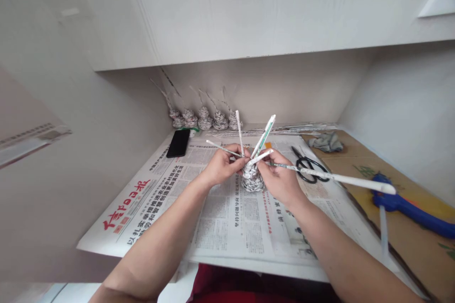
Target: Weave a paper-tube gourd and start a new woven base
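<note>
A small woven gourd of rolled newspaper (253,182) stands upright on the newspaper sheet, between my two hands. Several loose paper tubes (263,136) stick up and out from its top. My left hand (226,165) is closed at its upper left, thumb and fingers pinching the weave near the tube bases. From the right, my right hand (277,175) grips the upper rim, its fingers partly hidden behind the work. One long paper tube (334,176) runs out to the right past this hand.
Several finished paper gourds (204,119) line the back left, beside a black phone (177,143). Black-handled scissors (311,168) lie right of my hands. A crumpled grey cloth (326,142) and a blue glue gun (408,208) rest on cardboard. Paper tubes (284,130) lie along the back wall.
</note>
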Tool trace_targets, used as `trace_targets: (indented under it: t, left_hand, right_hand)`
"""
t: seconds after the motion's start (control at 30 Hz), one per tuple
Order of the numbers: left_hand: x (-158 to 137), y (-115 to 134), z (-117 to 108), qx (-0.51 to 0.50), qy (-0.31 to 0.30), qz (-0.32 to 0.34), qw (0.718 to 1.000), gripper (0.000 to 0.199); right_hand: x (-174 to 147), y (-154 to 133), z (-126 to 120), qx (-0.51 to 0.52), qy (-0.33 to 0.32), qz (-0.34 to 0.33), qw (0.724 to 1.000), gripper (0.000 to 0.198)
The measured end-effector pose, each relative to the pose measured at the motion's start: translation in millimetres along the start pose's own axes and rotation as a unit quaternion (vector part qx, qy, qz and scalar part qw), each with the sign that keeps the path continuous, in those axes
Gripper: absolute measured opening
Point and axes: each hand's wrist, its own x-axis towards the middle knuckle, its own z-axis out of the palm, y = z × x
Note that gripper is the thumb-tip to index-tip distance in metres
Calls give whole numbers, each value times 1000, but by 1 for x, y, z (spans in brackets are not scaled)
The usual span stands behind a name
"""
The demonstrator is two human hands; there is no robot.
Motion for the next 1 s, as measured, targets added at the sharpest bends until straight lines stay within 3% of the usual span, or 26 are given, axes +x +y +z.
trace_targets:
  t: [0.3,0.6,0.8,1.0]
  left_hand:
    - [1,-4,-4,7,-25,57,998,25]
    - [0,3,-4,42,-47,102,993,19]
    - [-1,0,3,-19,-5,66,998,18]
    - [0,-2,5,-89,5,13,996,41]
  right_hand:
    - [8,4,0,91,9,66,994,18]
    - [3,0,1,108,-36,8,993,24]
    - [4,3,-2,77,-57,11,995,23]
    - [5,1,-3,57,-58,16,997,28]
